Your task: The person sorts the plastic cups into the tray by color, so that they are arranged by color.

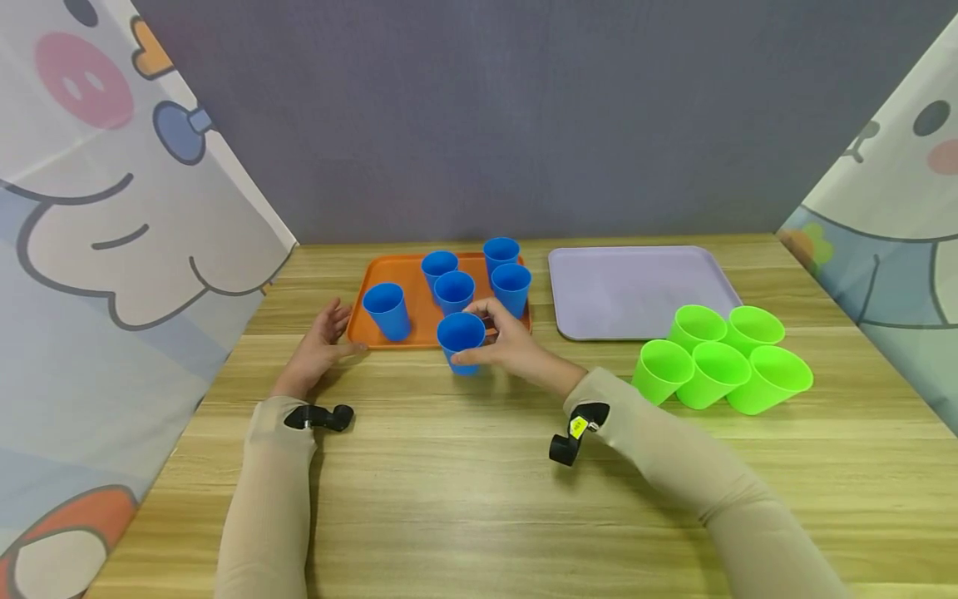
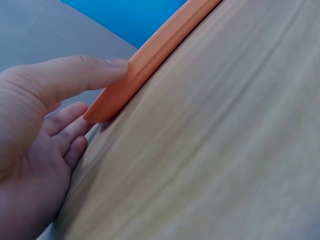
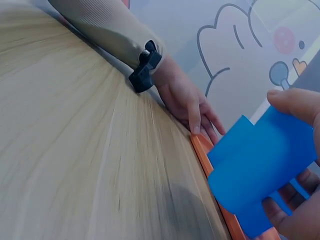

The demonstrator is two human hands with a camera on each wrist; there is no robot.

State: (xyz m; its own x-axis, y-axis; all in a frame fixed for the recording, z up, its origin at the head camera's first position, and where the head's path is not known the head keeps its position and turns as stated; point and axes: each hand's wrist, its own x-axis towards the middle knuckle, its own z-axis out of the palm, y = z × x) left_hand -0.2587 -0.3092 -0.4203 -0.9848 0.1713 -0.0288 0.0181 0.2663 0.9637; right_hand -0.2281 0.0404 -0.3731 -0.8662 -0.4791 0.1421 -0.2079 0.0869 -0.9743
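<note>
A: While I check, where's the cup (image 1: 460,339)?
B: Right hand (image 1: 511,344) grips it, tray's (image 1: 419,320) 6 o'clock edge.
A: Left hand (image 1: 318,349)?
B: I see relaxed fingers, thumb touching tray's 7 o'clock corner.

A blue plastic cup (image 1: 460,339), plain and upright with its mouth open upward, sits in the right hand's grip at the near edge of the orange tray (image 1: 358,328), whose near left corner the left hand touches.

Left hand (image 1: 318,348) is lying flat, fingers straight, left of centre; right hand (image 1: 507,343) is curling its fingers mid-frame.
</note>
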